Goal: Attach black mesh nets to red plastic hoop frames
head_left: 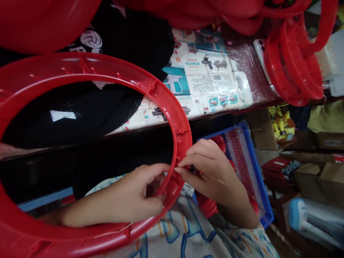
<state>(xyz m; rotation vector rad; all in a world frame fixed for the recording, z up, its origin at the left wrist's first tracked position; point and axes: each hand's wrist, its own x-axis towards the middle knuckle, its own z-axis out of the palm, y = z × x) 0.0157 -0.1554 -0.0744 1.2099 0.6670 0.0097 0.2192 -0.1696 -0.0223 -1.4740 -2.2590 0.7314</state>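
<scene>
A large red plastic ring with small pegs and ribs along its channel stretches across the left and middle of the head view. My left hand reaches through the ring's opening and grips its near right side, thumb and fingers around the rim. On the same side, my right hand pinches with thumb and forefinger at the inside of the channel. Whatever lies between those fingertips is too small to make out. The ring is tilted, its near part resting by my patterned shirt.
A table covered with printed cardboard and black cloth lies beyond the ring. More red rings are stacked at the right. A blue crate with red parts stands below, near cardboard boxes and a blue-and-white object.
</scene>
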